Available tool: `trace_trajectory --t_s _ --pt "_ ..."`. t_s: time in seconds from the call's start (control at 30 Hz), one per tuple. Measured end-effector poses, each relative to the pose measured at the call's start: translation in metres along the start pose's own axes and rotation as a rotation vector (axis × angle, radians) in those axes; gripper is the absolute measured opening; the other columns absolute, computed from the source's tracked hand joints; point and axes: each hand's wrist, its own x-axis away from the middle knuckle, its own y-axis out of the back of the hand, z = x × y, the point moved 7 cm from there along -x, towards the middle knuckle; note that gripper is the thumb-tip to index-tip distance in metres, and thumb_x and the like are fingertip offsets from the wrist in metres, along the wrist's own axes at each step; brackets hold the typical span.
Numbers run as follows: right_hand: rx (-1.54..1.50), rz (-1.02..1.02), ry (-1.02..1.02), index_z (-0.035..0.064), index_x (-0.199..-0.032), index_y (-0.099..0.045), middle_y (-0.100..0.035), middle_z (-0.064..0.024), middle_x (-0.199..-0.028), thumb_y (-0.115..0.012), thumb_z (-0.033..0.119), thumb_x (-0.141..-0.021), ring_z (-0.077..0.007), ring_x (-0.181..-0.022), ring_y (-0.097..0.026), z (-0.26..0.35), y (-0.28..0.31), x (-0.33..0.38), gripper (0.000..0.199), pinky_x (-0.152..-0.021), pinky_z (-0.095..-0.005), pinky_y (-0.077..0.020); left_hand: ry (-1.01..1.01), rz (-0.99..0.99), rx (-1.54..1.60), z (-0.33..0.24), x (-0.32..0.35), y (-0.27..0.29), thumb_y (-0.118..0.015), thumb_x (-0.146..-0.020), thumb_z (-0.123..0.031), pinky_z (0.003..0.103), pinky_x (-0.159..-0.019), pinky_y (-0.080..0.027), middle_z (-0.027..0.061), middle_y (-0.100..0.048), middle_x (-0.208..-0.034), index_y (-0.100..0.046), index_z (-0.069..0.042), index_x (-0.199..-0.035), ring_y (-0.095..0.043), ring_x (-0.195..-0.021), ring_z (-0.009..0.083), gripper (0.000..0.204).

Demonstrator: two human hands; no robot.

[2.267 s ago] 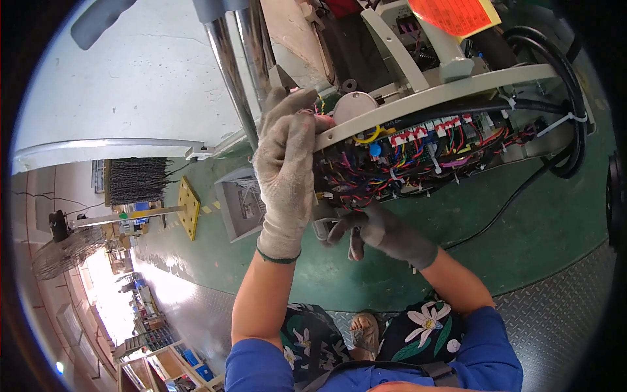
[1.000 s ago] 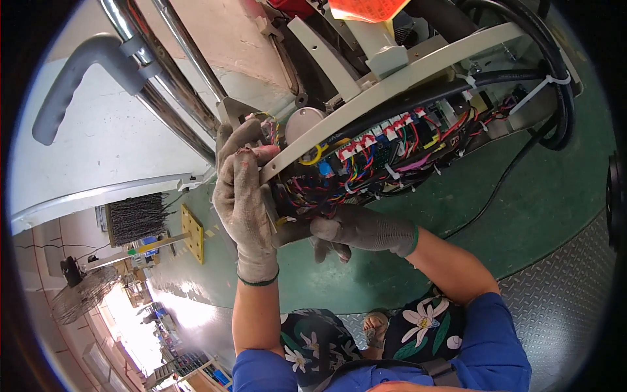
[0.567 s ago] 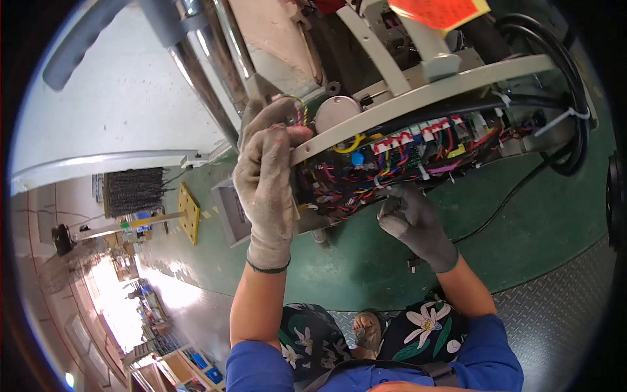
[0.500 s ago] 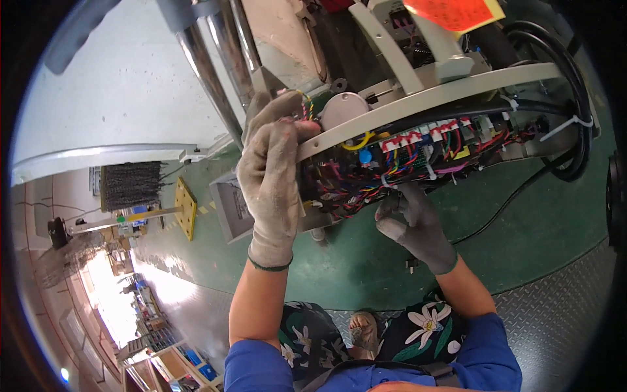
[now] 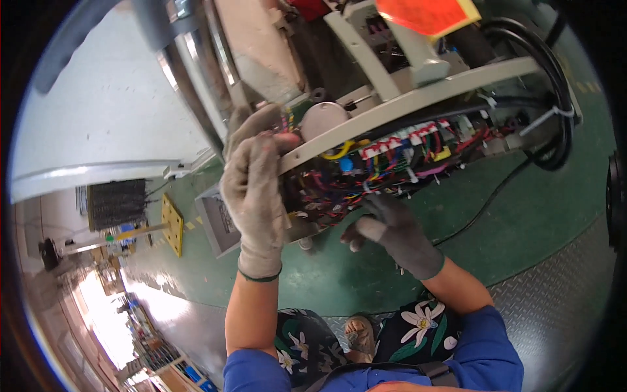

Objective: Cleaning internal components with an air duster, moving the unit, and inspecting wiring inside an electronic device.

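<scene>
**Left hand (image 5: pixel 255 189) gripping beige frame (image 5: pixel 418 102), right hand (image 5: pixel 400 238) staying empty**

I'm seeing the left hand's gloved fingers curling over the frame's left end, just beside a round metal disc (image 5: pixel 324 121). The right hand is hovering at the lower edge of the coloured wiring (image 5: pixel 320 189), fingers parted; whether they're touching it, I cannot tell. The wiring is running along below the frame.

Worn green floor (image 5: pixel 326 281), grey diamond-plate flooring (image 5: pixel 555 287), cluttered shelves (image 5: pixel 145 330), white glare (image 5: pixel 104 310) at lower left
</scene>
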Motion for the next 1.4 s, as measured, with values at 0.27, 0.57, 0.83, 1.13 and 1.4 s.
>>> trace_trajectory --t_s 0.27,0.57,0.83,1.13,1.4 --pt "0.064 0.184 -0.002 0.0062 -0.124 -0.061 -0.068 -0.0044 -0.094 -0.073 0.015 -0.088 -0.0099 -0.069 -0.059 -0.004 0.002 -0.033 0.039 -0.060 -0.0265 -0.0495 0.138 -0.041 0.047 0.014 -0.001 -0.003 -0.054 -0.103 -0.014 0.037 -0.115 -0.033 0.0153 -0.062 -0.130 -0.072 0.005 -0.097 -0.046 -0.135 0.0229 0.028" --pt "0.395 0.175 -0.187 0.0073 -0.121 -0.065 -0.068 -0.0015 -0.087 -0.078 0.016 -0.083 -0.0067 -0.061 -0.055 -0.004 0.012 -0.033 0.041 -0.054 -0.0247 -0.0456 0.152 -0.051 0.151 0.012 0.004 -0.001 -0.053 -0.103 -0.010 0.033 -0.107 -0.042 0.0181 -0.063 -0.127 -0.071 0.007 -0.104 -0.056 -0.124 0.0209 0.024" --pt "0.213 0.170 0.177 0.0031 -0.104 -0.062 -0.064 -0.0039 -0.065 -0.068 0.015 -0.092 -0.0118 -0.052 -0.061 -0.015 0.023 -0.038 0.018 -0.045 -0.0276 -0.0474 0.128 -0.042 -0.010 0.004 0.001 -0.014 -0.049 -0.105 -0.021 0.031 -0.101 -0.046 0.0170 -0.060 -0.135 -0.068 0.009 -0.111 -0.058 -0.120 0.0205 0.036" --pt "0.025 0.241 0.146 0.0020 -0.109 -0.064 -0.056 -0.0026 -0.056 -0.069 0.016 -0.092 -0.0120 -0.044 -0.056 -0.029 0.021 -0.042 0.023 -0.041 -0.0279 -0.0432 0.144 0.019 0.020 0.008 0.001 -0.014 -0.046 -0.106 -0.027 0.035 -0.105 -0.043 0.0191 -0.060 -0.132 -0.057 0.011 -0.127 -0.063 -0.112 0.0205 0.045" --pt "0.156 0.175 -0.009 0.0088 -0.106 -0.072 -0.072 0.0036 -0.086 -0.075 0.017 -0.090 -0.0039 -0.063 -0.057 -0.036 0.022 -0.022 0.018 -0.054 -0.0211 -0.0457 -0.014 0.019 -0.206 -0.009 0.022 -0.008 -0.049 -0.103 -0.018 0.044 -0.120 -0.019 0.0156 -0.061 -0.128 -0.069 0.000 -0.088 -0.027 -0.147 0.0296 0.032"
